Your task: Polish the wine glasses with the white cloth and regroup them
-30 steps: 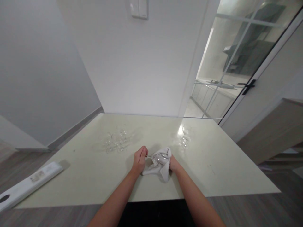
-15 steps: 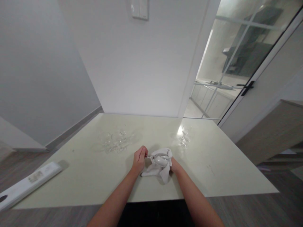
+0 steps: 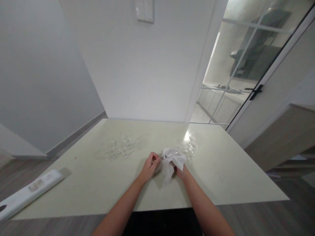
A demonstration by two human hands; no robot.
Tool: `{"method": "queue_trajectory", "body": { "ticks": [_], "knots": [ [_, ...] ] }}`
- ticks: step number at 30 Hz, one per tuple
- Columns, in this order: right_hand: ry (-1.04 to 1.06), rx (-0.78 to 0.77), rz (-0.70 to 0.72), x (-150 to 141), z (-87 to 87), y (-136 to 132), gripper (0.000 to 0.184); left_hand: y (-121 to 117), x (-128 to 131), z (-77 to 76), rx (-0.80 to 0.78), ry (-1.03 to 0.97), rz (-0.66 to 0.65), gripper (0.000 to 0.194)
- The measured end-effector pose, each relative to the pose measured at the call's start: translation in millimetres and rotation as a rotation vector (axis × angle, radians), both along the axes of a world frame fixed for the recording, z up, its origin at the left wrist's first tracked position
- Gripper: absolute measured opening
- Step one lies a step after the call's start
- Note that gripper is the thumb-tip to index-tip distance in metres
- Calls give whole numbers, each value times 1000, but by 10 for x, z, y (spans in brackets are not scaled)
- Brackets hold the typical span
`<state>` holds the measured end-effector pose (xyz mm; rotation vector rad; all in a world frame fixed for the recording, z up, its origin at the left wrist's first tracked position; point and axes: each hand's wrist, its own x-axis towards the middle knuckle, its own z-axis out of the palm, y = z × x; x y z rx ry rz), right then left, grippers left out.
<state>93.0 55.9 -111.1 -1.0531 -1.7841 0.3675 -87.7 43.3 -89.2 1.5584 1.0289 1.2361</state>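
A clear stemmed glass lies tilted sideways above the table, its bowl resting in a white cloth. My left hand is closed in a pinch at the stem end of this glass, left of the bowl. Under the cloth on the right, my right hand grips the fabric around the bowl; most of its fingers are hidden by the folds. One corner of the cloth hangs down between my hands.
Several clear glasses stand at the table's left, and more glassware at the right. A long white box lies over the left edge of the pale table. Behind are a wall and a glass-paned door.
Both hands have shifted slightly up, the left also to the right, carrying the glass and cloth. The cloth has folded differently, with its corner now hanging lower left of my right hand.
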Motion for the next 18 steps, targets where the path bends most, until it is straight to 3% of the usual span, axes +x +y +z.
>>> {"method": "queue_trajectory", "body": {
  "ticks": [4, 9, 13, 16, 18],
  "knots": [
    [449, -253, 60, 0, -55, 31, 35, -43, 18, 82, 24, 99, -223, 35],
    [1023, -704, 200, 19, -41, 16, 45, 8, -22, 106, -48, 64, -99, 42],
    [948, -943, 347, 8, -73, -46, 51, 57, -60, 57, -86, -25, -19, 36],
    [809, -1076, 443, -23, -117, -109, 49, 77, -74, 16, -100, -84, -77, 36],
    [711, -1085, 456, -36, -117, -150, 47, 86, -76, -10, -88, -139, -125, 39]
  ]
}}
